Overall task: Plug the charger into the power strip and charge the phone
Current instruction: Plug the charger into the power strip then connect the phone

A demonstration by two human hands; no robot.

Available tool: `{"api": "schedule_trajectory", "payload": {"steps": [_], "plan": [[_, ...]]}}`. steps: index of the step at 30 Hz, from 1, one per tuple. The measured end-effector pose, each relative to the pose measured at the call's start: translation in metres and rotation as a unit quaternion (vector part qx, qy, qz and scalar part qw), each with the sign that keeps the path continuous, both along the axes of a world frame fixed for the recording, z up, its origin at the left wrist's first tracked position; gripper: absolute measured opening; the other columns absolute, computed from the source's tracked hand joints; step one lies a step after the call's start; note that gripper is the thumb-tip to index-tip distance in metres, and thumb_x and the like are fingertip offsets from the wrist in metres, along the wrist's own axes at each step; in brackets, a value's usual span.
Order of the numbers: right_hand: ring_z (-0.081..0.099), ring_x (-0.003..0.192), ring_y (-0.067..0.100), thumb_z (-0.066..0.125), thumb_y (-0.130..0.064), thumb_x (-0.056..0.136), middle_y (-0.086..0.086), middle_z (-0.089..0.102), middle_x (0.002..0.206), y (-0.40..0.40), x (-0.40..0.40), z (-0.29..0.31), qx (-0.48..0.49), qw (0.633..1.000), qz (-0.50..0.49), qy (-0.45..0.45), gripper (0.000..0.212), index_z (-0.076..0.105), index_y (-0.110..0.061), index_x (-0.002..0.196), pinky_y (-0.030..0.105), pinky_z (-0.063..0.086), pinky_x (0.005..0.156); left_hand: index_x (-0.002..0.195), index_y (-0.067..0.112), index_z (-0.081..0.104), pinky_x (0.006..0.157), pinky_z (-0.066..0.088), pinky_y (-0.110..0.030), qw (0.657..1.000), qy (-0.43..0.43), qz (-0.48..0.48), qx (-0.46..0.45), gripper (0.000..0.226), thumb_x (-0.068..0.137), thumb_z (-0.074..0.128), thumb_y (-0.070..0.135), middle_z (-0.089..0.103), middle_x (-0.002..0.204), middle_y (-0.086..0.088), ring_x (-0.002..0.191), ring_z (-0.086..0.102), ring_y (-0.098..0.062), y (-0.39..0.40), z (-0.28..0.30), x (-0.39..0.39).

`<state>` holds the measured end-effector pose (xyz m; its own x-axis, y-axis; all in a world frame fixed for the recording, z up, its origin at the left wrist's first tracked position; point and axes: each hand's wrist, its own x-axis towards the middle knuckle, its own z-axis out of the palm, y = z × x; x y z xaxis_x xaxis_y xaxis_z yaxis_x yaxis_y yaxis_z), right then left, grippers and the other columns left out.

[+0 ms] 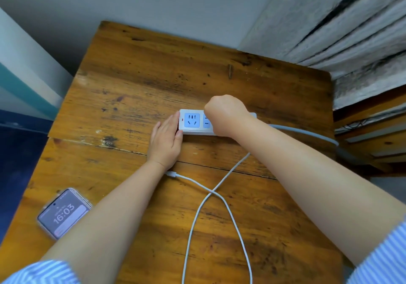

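Note:
A white power strip (193, 121) with blue sockets lies across the middle of the wooden table (153, 74). My left hand (166, 140) presses flat against its left end, fingers together. My right hand (224, 113) is fisted over the strip's middle and right sockets, hiding the charger. A white cable (224, 179) runs out from under that hand, loops toward me and ends in a free plug (172, 174) by my left wrist. The phone (63, 213) lies face up at the near left, screen lit and showing 16:03.
The strip's grey power cord (307, 133) runs off the table's right edge. A wooden frame with pale curtain-like folds (351, 30) stands at the right. The table's left edge drops to a dark blue floor (19, 162).

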<state>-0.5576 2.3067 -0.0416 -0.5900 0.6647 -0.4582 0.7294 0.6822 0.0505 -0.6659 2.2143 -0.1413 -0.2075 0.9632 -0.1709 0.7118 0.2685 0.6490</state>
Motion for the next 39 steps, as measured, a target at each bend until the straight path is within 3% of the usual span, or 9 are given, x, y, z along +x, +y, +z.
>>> {"api": "schedule_trajectory", "payload": {"steps": [6,9,11,13,16,22,28,33,39], "plan": [[0.041,0.062,0.02,0.06,-0.006,0.081,0.006,0.042,0.068,-0.008,0.001,0.004,0.009,1.0,0.01,-0.021,0.023,0.057,-0.008,0.103,0.024,0.029,0.042,0.138,0.01,0.032,0.113,0.025,-0.038,0.997,0.051,0.017,-0.046,0.043,0.095,0.036,0.014,0.039,0.145,-0.011,0.136,0.031,-0.024,-0.043,0.014,-0.013],[0.047,0.094,0.029,0.063,-0.012,0.081,0.012,0.058,0.096,-0.016,0.002,0.006,0.062,0.995,0.064,-0.054,0.03,0.058,-0.009,0.11,0.035,0.041,0.073,0.133,0.008,0.04,0.112,0.026,-0.039,0.995,0.073,0.019,-0.066,0.039,0.094,0.037,0.009,0.043,0.142,-0.012,0.134,0.034,-0.026,-0.074,0.024,-0.024],[0.039,0.114,0.03,0.065,-0.016,0.079,0.013,0.058,0.114,-0.025,0.004,0.005,0.135,0.984,0.103,-0.054,0.031,0.06,-0.011,0.108,0.048,0.031,0.101,0.128,0.005,0.047,0.109,0.03,-0.04,0.994,0.092,0.028,-0.057,0.038,0.091,0.039,0.001,0.048,0.138,-0.014,0.131,0.038,-0.028,-0.095,0.03,-0.033],[0.037,0.116,0.032,0.061,-0.009,0.079,0.014,0.058,0.112,-0.039,0.007,0.002,0.162,0.98,0.116,0.014,0.024,0.063,-0.007,0.102,0.054,0.021,0.108,0.125,0.003,0.05,0.107,0.032,-0.041,0.991,0.113,0.049,-0.056,0.039,0.088,0.039,-0.005,0.051,0.134,-0.015,0.129,0.04,-0.029,-0.121,0.038,-0.04],[0.041,0.111,0.033,0.048,0.003,0.079,0.017,0.06,0.104,-0.071,0.011,-0.011,0.122,0.977,0.128,0.115,0.021,0.063,-0.002,0.094,0.051,0.025,0.105,0.125,0.003,0.05,0.108,0.032,-0.04,0.986,0.133,0.059,-0.079,0.04,0.087,0.04,-0.006,0.052,0.133,-0.015,0.128,0.041,-0.028,-0.16,0.045,-0.043],[0.046,0.108,0.032,0.042,-0.014,0.091,0.015,0.059,0.113,-0.131,0.007,-0.047,0.019,0.986,0.092,0.139,0.022,0.057,-0.005,0.104,0.04,0.039,0.088,0.13,0.008,0.044,0.109,0.03,-0.036,0.966,0.219,0.034,-0.13,0.047,0.085,0.045,-0.002,0.047,0.139,-0.008,0.131,0.038,-0.021,-0.236,0.054,-0.037],[0.05,0.096,0.038,0.039,0.003,0.085,0.025,0.056,0.102,-0.161,0.003,-0.07,0.005,0.976,-0.034,0.215,0.018,0.055,0.004,0.095,0.041,0.041,0.072,0.111,-0.007,0.059,0.081,0.053,-0.047,0.956,0.254,0.063,-0.134,0.043,0.068,0.065,-0.013,0.065,0.11,-0.026,0.104,0.061,-0.04,-0.27,0.051,-0.022],[0.053,0.083,0.038,0.043,-0.003,0.089,0.025,0.055,0.093,-0.179,-0.005,-0.081,-0.03,0.969,-0.059,0.236,0.016,0.057,0.006,0.088,0.035,0.035,0.06,0.142,0.01,0.015,0.104,0.033,-0.035,0.925,0.311,-0.015,-0.216,0.067,0.085,0.05,0.0,0.025,0.15,-0.01,0.138,0.022,-0.022,-0.262,0.037,-0.039],[0.054,0.082,0.039,0.044,-0.004,0.089,0.024,0.055,0.092,-0.199,0.001,-0.08,-0.038,0.965,-0.061,0.25,0.017,0.058,0.006,0.088,0.04,0.043,0.063,0.143,0.015,-0.006,0.116,0.017,-0.035,0.869,0.394,-0.191,-0.229,0.079,0.089,0.049,0.006,-0.004,0.157,-0.003,0.144,0.0,-0.02,-0.233,0.031,-0.063]]}}
